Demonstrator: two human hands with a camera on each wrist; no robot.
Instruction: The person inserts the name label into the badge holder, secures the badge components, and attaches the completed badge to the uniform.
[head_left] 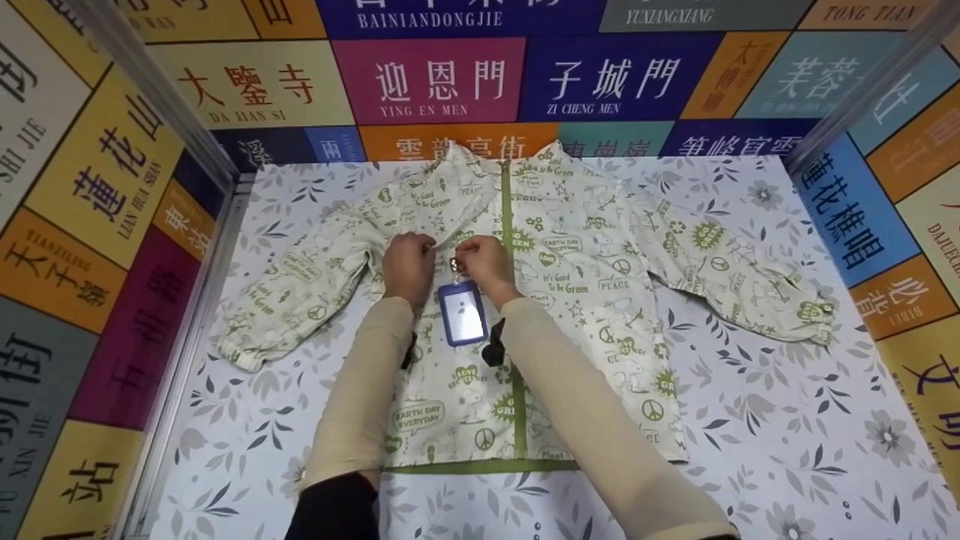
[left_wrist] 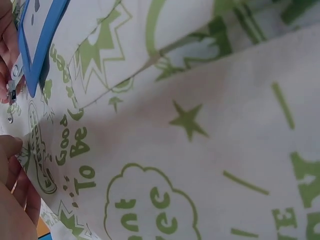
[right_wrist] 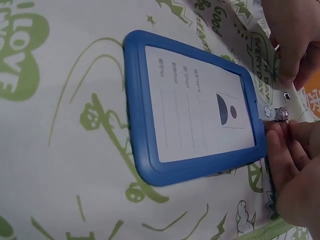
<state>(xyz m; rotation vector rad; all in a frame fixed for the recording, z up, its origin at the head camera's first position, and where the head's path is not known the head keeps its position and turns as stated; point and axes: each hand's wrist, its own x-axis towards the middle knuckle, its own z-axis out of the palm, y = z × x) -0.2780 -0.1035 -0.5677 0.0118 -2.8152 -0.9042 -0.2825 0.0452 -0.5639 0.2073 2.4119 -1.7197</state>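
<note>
A white jacket (head_left: 577, 300) with green print lies spread out, sleeves to both sides. My right hand (head_left: 484, 266) pinches the metal clip (right_wrist: 281, 114) of a blue badge holder (right_wrist: 150, 170) between thumb and fingers. The badge holder hangs from the clip over the jacket front, its white card facing up. Just left of the clip, my left hand (head_left: 409, 266) pinches a raised fold of the jacket's chest fabric. In the left wrist view, the fingers (left_wrist: 12, 175) of that hand are at the cloth's edge. The clip's jaws lie close to the fold; whether they touch it I cannot tell.
The jacket lies on a table (head_left: 750, 450) covered in white floral cloth. Panels with coloured, lettered blocks (head_left: 435, 82) stand at the back and both sides. A metal rail (head_left: 202, 330) runs along the left edge.
</note>
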